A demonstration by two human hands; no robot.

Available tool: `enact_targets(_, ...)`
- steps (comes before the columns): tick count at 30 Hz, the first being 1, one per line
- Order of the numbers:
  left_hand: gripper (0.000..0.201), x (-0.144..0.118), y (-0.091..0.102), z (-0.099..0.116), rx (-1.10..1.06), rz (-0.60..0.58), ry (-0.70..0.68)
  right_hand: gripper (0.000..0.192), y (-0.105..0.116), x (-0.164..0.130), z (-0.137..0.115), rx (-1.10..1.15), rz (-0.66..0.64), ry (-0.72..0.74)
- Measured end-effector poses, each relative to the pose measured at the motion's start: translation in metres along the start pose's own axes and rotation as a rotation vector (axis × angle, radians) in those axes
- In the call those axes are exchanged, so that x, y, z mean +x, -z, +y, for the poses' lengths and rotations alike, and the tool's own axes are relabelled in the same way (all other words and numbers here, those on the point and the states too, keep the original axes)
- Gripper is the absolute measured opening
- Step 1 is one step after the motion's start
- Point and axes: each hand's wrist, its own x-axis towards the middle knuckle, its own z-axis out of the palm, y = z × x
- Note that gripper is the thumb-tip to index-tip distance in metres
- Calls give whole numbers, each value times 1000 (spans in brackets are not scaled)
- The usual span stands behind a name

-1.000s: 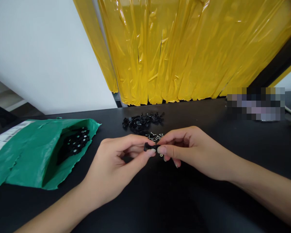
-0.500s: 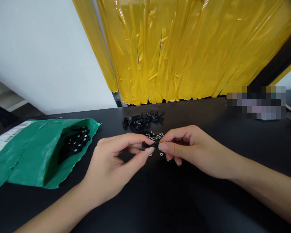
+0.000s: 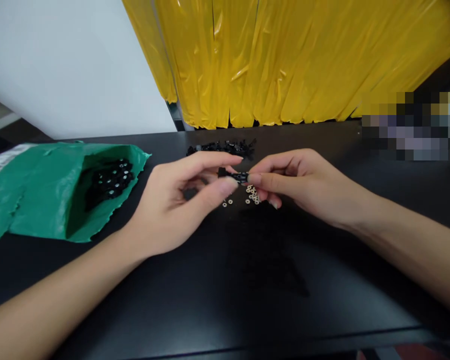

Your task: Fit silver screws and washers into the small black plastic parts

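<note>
A: Left hand [image 3: 172, 205]: pinching one end of a small black part [image 3: 235, 176] between thumb and forefinger, grip closed tight on it.

B: Right hand [image 3: 296, 182]: pinching the other end, thumb and forefinger closed on it too, remaining fingers curling underneath.

A: Black part: hovering above the black table [image 3: 247, 280], between both hands, just over a scatter of small pale washers [image 3: 252, 195].

B: Washers: lying on the table right beneath the part, a couple more [image 3: 227, 203] sitting slightly left of the part.

A: Pile of black pieces [image 3: 225, 147]: resting just behind the part, near the yellow plastic curtain [image 3: 303, 60].

B: Green bag [image 3: 41, 190]: lying well left of the part, mouth gaping open toward it, holding more black pieces [image 3: 110, 181] with silvery centres.
</note>
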Motion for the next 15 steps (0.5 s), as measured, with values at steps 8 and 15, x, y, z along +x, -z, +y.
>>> enact_targets(8,26,4,-5,-7,-47,39,52,15,-6,-2,0,-307,141,181)
enact_targets(15,33,3,-4,-6,54,5,-55,13,-15,-9,2,-617,210,418)
